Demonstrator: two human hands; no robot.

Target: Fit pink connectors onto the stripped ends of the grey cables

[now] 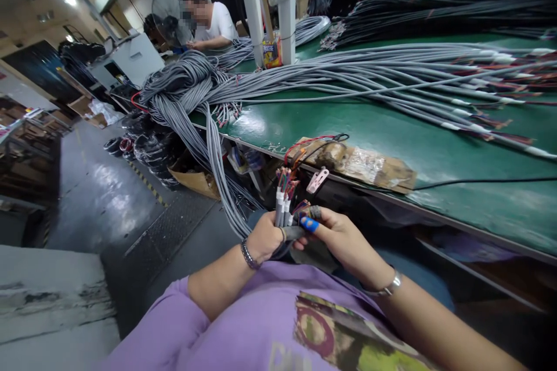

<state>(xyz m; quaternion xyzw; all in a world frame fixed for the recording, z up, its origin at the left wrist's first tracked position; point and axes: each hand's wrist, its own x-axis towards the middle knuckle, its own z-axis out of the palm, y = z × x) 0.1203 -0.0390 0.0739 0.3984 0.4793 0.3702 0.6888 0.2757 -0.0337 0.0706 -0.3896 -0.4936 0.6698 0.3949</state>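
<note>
My left hand (266, 236) is wrapped round a bundle of grey cables (281, 211), whose white-banded ends with coloured wires point upward. Against the right side of this bundle, my right hand (333, 235) pinches near a cable end with its coloured wires, the thumb wearing blue tape. Other fingertips carry dark coverings. From my left hand the grey cables run up and left to a large coil (183, 84) on the green table (278, 122). Just beyond my hands, a pink and silver clip (317, 180) hangs at the table's edge.
A taped cardboard block (365, 167) with red and black leads lies along the near table edge. Long grey cables (348, 72) stretch across the table behind it. A white post (287, 29) stands farther back. At the far left end, another person (217, 23) in a white shirt sits working.
</note>
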